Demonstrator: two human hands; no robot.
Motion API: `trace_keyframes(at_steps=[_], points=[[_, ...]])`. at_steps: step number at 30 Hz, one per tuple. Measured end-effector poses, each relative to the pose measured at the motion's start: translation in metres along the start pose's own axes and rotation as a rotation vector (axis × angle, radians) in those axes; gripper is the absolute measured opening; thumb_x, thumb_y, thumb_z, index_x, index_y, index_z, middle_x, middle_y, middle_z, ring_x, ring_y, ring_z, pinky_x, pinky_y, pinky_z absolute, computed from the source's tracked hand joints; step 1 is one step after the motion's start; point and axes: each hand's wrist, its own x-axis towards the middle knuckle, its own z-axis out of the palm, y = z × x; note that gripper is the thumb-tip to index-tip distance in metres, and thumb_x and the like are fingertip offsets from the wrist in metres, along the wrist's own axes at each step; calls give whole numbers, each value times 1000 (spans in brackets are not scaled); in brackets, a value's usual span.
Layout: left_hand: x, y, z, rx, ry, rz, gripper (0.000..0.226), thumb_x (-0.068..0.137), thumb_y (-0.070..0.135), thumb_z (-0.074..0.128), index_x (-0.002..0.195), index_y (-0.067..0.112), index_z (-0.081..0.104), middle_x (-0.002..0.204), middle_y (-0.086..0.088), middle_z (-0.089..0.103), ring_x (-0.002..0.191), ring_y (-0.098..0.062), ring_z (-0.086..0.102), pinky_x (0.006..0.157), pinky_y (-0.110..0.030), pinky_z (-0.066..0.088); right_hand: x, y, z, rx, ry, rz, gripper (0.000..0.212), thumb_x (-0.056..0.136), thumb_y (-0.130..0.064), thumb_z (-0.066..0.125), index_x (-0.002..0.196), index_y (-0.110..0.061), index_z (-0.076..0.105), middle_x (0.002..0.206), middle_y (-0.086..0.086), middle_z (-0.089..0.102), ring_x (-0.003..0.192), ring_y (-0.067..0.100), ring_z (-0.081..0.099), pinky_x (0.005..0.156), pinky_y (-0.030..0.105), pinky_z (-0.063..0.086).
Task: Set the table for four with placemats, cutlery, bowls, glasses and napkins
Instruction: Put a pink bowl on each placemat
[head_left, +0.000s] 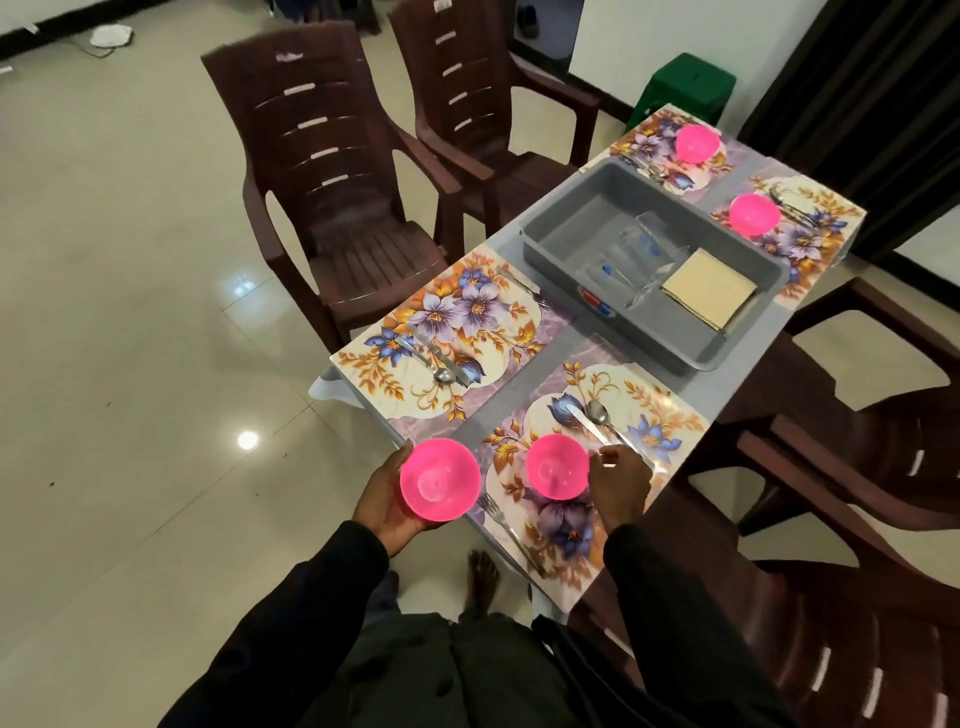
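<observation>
Table (511, 395), grey tub (576, 234), label (597, 307) unreadable; pink bowl (439, 479) in left hand (389, 512)

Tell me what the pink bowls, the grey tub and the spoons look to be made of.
Pink bowls: likely plastic, glossy and slightly translucent, with a paler base showing through.
Grey tub: probably moulded plastic, matt, with rounded corners and a thick rim.
Spoons: metal, seemingly steel, silvery with bright reflections.
</observation>
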Motion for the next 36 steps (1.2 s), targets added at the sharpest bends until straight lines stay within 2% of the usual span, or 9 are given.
trace_keyframes(at_steps=[5, 9, 16, 17, 19, 22, 25, 29, 36], points=[[6, 29, 5, 54, -32, -11, 60, 92, 42, 65, 147, 21, 51, 155, -21, 43, 140, -46, 42, 111, -65, 34, -26, -51, 16, 159, -176, -180, 13, 95, -14, 65, 87, -16, 75, 78, -3, 75, 77, 14, 72, 78, 24, 55], [10, 60, 6, 63, -26, 2, 56, 94, 38, 62, 146, 22, 51, 149, -20, 50, 138, -45, 46, 108, -66, 37, -51, -93, 50, 244, -419, -252, 13, 95, -24, 70, 98, -14, 78, 78, -4, 77, 73, 13, 74, 72, 27, 61], [14, 123, 0, 251, -154, -19, 36, 101, 37, 52, 129, 16, 57, 107, -17, 76, 93, -37, 74, 76, -55, 59, -70, -148, 106, 210, -424, -342, 22, 90, -30, 76, 104, -13, 80, 89, -4, 78, 79, 6, 73, 73, 30, 61], [15, 134, -2, 276, -176, -27, 40, 96, 40, 60, 128, 16, 58, 106, -17, 76, 90, -36, 75, 72, -54, 61, -71, -154, 113, 196, -408, -346, 20, 90, -27, 76, 104, -13, 80, 88, -5, 78, 78, 4, 72, 73, 27, 59], [18, 152, -6, 320, -221, -25, 77, 67, 45, 90, 130, 15, 58, 113, -18, 74, 95, -37, 74, 71, -55, 62, -74, -167, 122, 173, -385, -349, 18, 91, -23, 75, 104, -13, 80, 88, -5, 78, 75, 1, 71, 71, 21, 56], [29, 171, -13, 297, -274, -55, 104, 36, 42, 103, 127, 15, 60, 116, -20, 73, 99, -40, 72, 76, -58, 61, -77, -182, 133, 159, -348, -359, 17, 92, -20, 74, 105, -11, 80, 88, -3, 78, 73, -4, 69, 68, 11, 50], [38, 182, -10, 222, -276, -141, 86, 63, 36, 94, 137, 12, 57, 130, -23, 65, 117, -44, 62, 101, -63, 46, -74, -192, 138, 165, -281, -341, 16, 93, -21, 72, 105, -14, 81, 89, -7, 77, 77, -6, 69, 69, 10, 50], [62, 199, -1, 290, -98, -137, 59, 85, 39, 70, 136, 11, 56, 129, -21, 64, 114, -40, 63, 90, -59, 55, -51, -200, 137, 175, -147, -312, 13, 93, -21, 71, 101, -16, 81, 85, -10, 76, 78, -3, 70, 69, 12, 53], [96, 236, 27, 384, -95, -132, 50, 100, 44, 54, 136, 9, 60, 134, -18, 65, 124, -34, 62, 108, -52, 46, 34, -199, 142, 179, 26, -189, 13, 93, -18, 69, 97, -12, 81, 86, -3, 77, 77, 5, 71, 72, 24, 56]])
